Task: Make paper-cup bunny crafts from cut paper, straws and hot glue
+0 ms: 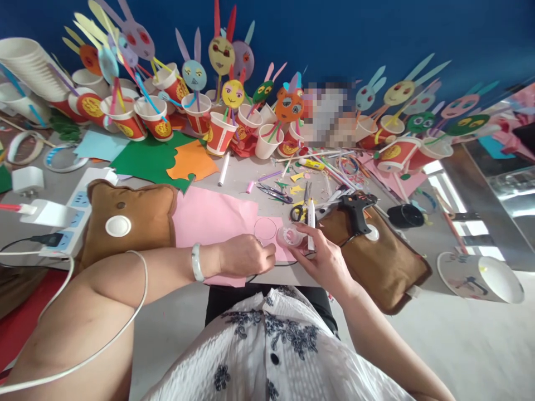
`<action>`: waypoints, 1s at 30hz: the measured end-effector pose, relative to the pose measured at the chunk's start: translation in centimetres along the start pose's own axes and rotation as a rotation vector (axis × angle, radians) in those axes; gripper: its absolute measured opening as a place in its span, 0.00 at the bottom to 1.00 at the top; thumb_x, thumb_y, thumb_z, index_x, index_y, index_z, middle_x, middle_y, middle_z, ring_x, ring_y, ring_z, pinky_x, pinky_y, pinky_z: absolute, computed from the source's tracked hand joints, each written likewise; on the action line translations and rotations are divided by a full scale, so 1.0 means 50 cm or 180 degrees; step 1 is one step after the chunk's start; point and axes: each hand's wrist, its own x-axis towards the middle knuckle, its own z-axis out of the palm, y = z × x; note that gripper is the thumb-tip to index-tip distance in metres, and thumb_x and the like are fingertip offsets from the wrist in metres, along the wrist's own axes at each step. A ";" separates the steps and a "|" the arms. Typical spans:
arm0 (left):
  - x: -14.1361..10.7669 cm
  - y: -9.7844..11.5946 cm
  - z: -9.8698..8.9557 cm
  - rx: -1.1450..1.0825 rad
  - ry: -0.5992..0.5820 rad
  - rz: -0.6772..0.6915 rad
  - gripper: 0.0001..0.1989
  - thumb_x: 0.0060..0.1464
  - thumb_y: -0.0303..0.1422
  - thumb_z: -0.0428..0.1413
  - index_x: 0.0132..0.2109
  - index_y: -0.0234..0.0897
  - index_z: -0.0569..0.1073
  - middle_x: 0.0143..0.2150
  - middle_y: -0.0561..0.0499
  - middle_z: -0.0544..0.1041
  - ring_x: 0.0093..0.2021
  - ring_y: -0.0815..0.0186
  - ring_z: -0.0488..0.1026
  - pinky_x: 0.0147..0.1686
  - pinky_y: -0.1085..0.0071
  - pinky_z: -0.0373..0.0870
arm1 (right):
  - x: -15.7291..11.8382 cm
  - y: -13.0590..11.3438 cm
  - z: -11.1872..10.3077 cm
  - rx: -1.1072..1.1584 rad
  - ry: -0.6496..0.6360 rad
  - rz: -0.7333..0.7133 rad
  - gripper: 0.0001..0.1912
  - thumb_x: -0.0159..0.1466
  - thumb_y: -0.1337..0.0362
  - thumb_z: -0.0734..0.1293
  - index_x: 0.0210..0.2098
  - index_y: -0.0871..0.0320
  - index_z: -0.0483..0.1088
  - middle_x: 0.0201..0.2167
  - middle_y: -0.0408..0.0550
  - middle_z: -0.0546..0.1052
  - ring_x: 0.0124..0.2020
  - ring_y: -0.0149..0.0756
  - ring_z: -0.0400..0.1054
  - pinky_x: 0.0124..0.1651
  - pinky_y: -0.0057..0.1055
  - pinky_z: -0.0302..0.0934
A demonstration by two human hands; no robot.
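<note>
Pink paper (213, 214) lies on the table before me, with a thin drawn circle (264, 228) near its right end. My left hand (248, 255) rests over the paper just below that circle, its fingers curled together; what they hold, if anything, is hidden. My right hand (324, 256) grips a small clear round cup (290, 235) between thumb and fingers, at the paper's right edge, beside the circle. A white marker (311, 214) stands out just behind my right fingers.
Brown cushions (137, 214) flank the paper, the right one (388, 262) bearing a black glue gun (357, 214). Scissors (297, 211), a power strip (79, 209), green paper (144, 161) and paper cups (221, 133) with rabbit faces lie around. A white bucket (460, 275) stands at right.
</note>
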 end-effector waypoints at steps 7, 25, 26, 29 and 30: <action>-0.003 -0.003 0.011 -0.0076 0.0152 -0.0002 0.10 0.56 0.16 0.49 0.36 0.32 0.71 0.33 0.47 0.73 0.23 0.66 0.72 0.18 0.69 0.57 | 0.002 0.010 -0.012 0.0066 0.1088 0.0307 0.25 0.61 0.55 0.74 0.54 0.52 0.66 0.53 0.56 0.79 0.36 0.41 0.78 0.40 0.42 0.75; -0.015 0.015 -0.011 0.0171 0.0201 0.0179 0.11 0.53 0.17 0.51 0.41 0.26 0.74 0.40 0.36 0.78 0.23 0.66 0.71 0.19 0.68 0.62 | -0.009 0.002 -0.014 -0.0070 0.0497 0.0128 0.21 0.63 0.54 0.71 0.52 0.51 0.66 0.53 0.55 0.80 0.37 0.41 0.78 0.35 0.37 0.75; -0.014 0.014 -0.010 0.0184 0.0225 0.0152 0.11 0.53 0.17 0.50 0.41 0.27 0.75 0.40 0.37 0.78 0.24 0.67 0.72 0.19 0.68 0.62 | -0.011 0.001 -0.013 -0.0072 0.0457 0.0132 0.21 0.63 0.53 0.71 0.52 0.51 0.66 0.54 0.55 0.80 0.38 0.41 0.79 0.34 0.36 0.75; -0.010 0.003 0.000 -0.0120 0.0480 -0.0268 0.10 0.60 0.21 0.48 0.41 0.31 0.74 0.38 0.43 0.78 0.25 0.67 0.73 0.22 0.70 0.63 | -0.017 0.005 -0.007 -0.0021 0.0446 0.0187 0.21 0.64 0.54 0.71 0.53 0.52 0.66 0.55 0.55 0.79 0.37 0.40 0.78 0.27 0.32 0.73; -0.009 -0.002 0.004 -0.0346 0.0648 -0.0580 0.10 0.64 0.24 0.47 0.43 0.31 0.73 0.37 0.45 0.78 0.26 0.67 0.74 0.23 0.70 0.64 | -0.018 0.007 -0.006 -0.0003 0.0453 0.0211 0.21 0.64 0.54 0.72 0.53 0.52 0.66 0.55 0.55 0.79 0.36 0.39 0.78 0.26 0.31 0.72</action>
